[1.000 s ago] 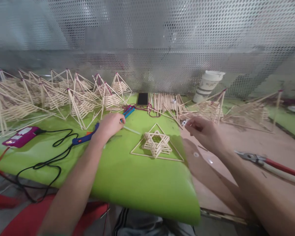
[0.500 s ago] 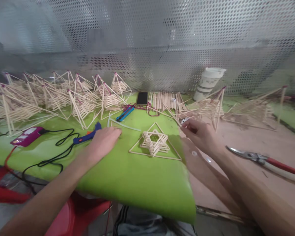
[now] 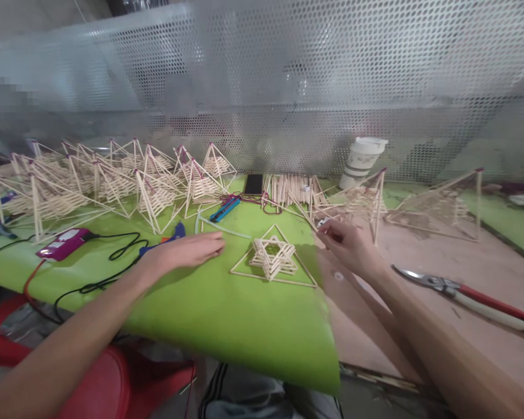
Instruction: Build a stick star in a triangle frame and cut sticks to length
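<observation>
Farthest left and well behind the stick star (image 3: 272,265), a crowd of stick pyramids (image 3: 116,189) with purple-tipped peaks. Well left of the star, a purple box (image 3: 64,244) trailing black cables. In front and to its left, below the bench (image 3: 244,337), a red stool (image 3: 100,384). Nearer on the same left side, a blue corded tool (image 3: 179,231), partly covered by the left forearm.

Just left of the star, the left hand (image 3: 203,247), low over green covering, fingers together and slightly bent; cannot tell whether anything lies under them. Behind that hand, left of the star, a pale translucent strip (image 3: 227,230) and a blue cutter (image 3: 225,208).

Star itself flat on the bench between both hands, touching neither, inside a larger stick triangle. Behind it, a dark phone (image 3: 253,184) and a pile of loose sticks (image 3: 293,191).

Right of the star, the right hand (image 3: 348,241), fingers drawn together beside a small white object (image 3: 321,222); cannot tell whether gripped. Behind to the right, a white cup (image 3: 362,162). Farther right, pruning shears (image 3: 445,285), blades toward the star.
</observation>
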Available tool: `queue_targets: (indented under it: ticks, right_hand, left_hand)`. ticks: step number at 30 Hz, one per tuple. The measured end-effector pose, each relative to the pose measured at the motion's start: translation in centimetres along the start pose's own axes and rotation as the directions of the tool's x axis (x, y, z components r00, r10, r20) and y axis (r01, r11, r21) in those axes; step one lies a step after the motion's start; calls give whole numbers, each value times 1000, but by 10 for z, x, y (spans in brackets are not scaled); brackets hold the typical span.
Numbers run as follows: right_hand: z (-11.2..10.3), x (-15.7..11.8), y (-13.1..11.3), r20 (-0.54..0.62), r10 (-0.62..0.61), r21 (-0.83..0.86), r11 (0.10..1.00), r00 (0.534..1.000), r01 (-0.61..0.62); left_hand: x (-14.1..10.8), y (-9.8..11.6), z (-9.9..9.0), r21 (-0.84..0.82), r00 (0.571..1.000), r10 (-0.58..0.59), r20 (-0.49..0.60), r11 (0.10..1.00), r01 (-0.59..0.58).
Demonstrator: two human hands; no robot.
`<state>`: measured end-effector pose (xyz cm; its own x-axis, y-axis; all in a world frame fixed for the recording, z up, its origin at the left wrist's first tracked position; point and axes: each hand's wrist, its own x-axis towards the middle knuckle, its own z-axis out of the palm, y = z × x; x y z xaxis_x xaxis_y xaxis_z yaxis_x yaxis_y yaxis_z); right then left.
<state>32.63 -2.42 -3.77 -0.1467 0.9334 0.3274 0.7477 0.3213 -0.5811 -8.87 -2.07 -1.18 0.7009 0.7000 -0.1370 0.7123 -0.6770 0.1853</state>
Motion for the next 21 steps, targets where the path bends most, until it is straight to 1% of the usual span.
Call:
queue_targets:
  ticks: [3,7,10,13,14,16,17,19,21]
  right_hand:
    - [-1,-1,-2,4,-7,8,1000,1000,7]
    - [-2,-1,-4,25,-32,-4,999,999,32]
    - [-2,-1,-3,35,-39,-12,999,999,39]
    - [-2,-1,1,38,-41,-9,999,998,41]
    - [-1,-1,2,44,-38,-6,999,998,39]
    - [-1,-1,3,49,-37,1,999,998,37]
    - [-2,-1,2,38,-40,11,999,998,39]
    - [-4,-1,-7,-3,-44,56,997,999,44]
    - [-9,-1,-24,-35,-52,139,989,998,56]
  left_hand:
    - [-3,9,-3,-38,1000,2,11,999,-2]
    - [0,23,-9,-77,998,-50,-47,996,47]
    - [7,33,-16,-109,985,-113,-128,989,100]
    - [14,42,-27,-146,954,-173,-247,979,140]
    - [15,43,-31,-156,937,-176,-303,979,134]
    - [19,46,-39,-165,887,-140,-440,984,73]
    - [21,47,-43,-167,851,-111,-514,986,27]
    - [28,51,-52,-195,761,-71,-645,978,-74]
    - [38,61,-61,-293,666,-86,-741,934,-206]
